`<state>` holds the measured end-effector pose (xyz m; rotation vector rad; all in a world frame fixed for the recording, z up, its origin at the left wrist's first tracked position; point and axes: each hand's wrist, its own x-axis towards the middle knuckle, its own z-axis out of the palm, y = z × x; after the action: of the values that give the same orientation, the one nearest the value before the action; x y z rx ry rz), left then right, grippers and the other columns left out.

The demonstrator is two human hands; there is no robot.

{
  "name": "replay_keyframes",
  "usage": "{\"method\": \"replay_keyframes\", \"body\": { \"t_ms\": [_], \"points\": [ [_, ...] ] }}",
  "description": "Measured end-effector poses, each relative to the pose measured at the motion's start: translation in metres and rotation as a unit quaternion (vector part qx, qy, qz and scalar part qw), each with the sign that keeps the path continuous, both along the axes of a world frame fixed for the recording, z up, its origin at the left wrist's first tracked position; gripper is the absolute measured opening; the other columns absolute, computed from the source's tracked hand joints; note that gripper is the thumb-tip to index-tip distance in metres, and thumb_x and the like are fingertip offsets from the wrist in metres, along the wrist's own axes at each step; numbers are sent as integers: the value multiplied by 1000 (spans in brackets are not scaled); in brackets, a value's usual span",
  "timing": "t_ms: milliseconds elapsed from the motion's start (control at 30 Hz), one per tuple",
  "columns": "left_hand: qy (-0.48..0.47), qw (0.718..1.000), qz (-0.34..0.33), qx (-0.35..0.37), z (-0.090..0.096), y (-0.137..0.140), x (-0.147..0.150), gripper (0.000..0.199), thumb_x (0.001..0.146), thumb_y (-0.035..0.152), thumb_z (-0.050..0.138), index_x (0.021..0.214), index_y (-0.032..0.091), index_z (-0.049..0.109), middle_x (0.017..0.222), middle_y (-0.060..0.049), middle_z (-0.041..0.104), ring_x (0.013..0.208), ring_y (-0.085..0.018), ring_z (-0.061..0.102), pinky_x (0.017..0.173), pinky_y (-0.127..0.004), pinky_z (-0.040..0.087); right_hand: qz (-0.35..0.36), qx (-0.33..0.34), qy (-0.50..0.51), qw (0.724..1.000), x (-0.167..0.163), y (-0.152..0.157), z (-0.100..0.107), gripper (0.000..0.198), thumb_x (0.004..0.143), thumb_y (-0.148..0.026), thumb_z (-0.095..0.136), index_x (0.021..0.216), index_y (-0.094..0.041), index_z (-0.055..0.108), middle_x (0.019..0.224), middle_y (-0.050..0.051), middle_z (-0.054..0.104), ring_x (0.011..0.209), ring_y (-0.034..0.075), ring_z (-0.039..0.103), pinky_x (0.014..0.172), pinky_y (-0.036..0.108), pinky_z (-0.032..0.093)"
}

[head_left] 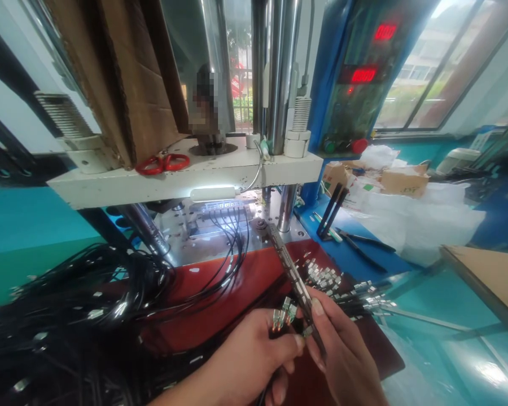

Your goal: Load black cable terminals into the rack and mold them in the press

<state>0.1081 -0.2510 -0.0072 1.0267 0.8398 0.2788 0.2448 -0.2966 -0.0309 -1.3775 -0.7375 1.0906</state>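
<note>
My left hand is closed on a few cable connectors with silver metal plugs and small green boards. Thumb and fingers of my right hand grip the near end of a long, narrow metal bar with a row of slots along it. The bar tilts up and away toward the press. One plug at my left thumb sits against the bar's near end; whether it is seated in a slot I cannot tell. Right of the bar lies a pile of silver-tipped cable ends.
Black cables heap on the left. Others run from a lit mould under the press plate, which carries red-handled scissors. Cutting pliers lie on the blue surface beside a black upright holder. White bags stand behind.
</note>
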Motion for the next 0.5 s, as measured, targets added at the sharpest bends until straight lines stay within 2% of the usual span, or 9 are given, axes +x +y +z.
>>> {"method": "replay_keyframes", "body": {
  "t_ms": [500],
  "points": [
    [-12,1000,3,10,4,-1,1,13,80,28,54,77,16,57,60,3,50,31,-3,40,26,-13,27,-10,5,7,1000,-3,-1,5,49,82,-56,57,116,-22,62,73,2,61,43,8,39,36,20,30]
  ]
}}
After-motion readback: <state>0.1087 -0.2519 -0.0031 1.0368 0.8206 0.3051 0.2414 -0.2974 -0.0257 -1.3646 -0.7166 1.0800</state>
